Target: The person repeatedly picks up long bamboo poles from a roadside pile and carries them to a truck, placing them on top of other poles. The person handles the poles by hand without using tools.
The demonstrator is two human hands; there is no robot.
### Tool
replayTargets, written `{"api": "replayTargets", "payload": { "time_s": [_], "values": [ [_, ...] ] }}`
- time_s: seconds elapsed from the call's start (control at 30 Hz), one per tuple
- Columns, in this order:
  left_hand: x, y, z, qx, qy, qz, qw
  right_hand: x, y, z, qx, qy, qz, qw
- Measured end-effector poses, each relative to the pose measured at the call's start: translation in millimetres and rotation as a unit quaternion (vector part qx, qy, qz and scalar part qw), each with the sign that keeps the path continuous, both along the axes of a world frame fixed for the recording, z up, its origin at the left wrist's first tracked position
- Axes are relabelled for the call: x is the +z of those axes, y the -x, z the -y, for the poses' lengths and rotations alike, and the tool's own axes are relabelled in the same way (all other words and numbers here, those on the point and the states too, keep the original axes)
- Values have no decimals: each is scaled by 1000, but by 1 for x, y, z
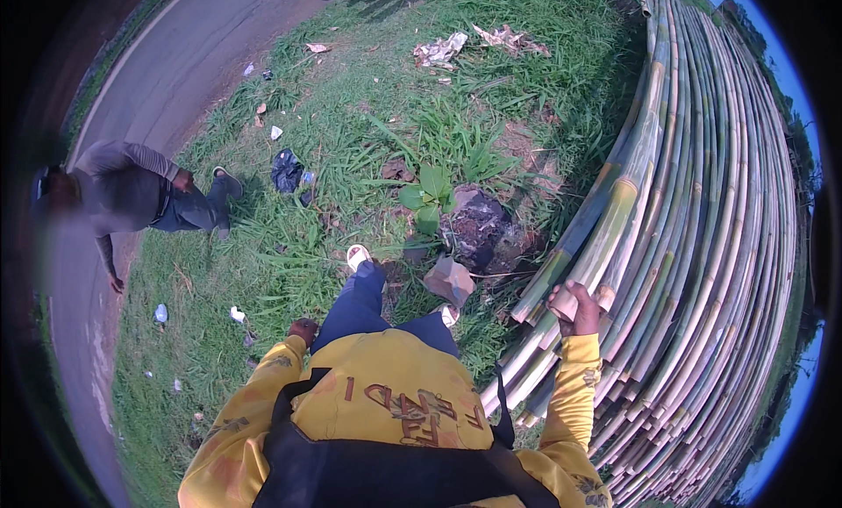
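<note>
A big stack of long green and tan bamboo poles (710,210) fills the right side, their cut ends toward me. My right hand (577,311) is closed around the near end of a thick bamboo pole (610,227) at the stack's left edge, fingers curled over its cut end. Close to my left thigh hangs my left hand (304,330), with its fingers curled in and nothing seen in it. Both arms are in yellow sleeves.
A person (132,188) walks at the left, beside the paved road (158,87). Near my feet lie a pale rock (449,281) and a dark charred lump (476,227). A black plastic bag (287,170) and scattered litter (440,50) lie on the grass (351,122).
</note>
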State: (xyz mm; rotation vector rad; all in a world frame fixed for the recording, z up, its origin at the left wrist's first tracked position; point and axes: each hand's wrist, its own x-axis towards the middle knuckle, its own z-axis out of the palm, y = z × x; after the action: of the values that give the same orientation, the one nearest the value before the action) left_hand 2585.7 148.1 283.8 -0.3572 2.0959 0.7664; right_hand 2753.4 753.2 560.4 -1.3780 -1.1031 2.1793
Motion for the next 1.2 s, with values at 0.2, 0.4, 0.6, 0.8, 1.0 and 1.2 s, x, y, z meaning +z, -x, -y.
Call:
{"api": "replayTargets", "payload": {
  "time_s": [0.2,0.4,0.6,0.8,1.0,1.2],
  "values": [
    [-108,63,113,92,-117,-69,986,26,155,119,2,-3,-27,1000],
    [-115,153,101,351,-216,-28,911,53,286,242,82,126,-198,969],
    [-61,243,41,357,-238,-118,895,37,426,345,270,322,-273,865],
    [60,387,35,339,-291,-280,850,-16,578,449,383,400,-248,795],
    [140,644,86,340,-546,-355,678,-47,766,563,452,410,-361,705],
    [152,766,151,382,-615,-413,553,-82,924,649,530,354,-341,691]
  ]
}}
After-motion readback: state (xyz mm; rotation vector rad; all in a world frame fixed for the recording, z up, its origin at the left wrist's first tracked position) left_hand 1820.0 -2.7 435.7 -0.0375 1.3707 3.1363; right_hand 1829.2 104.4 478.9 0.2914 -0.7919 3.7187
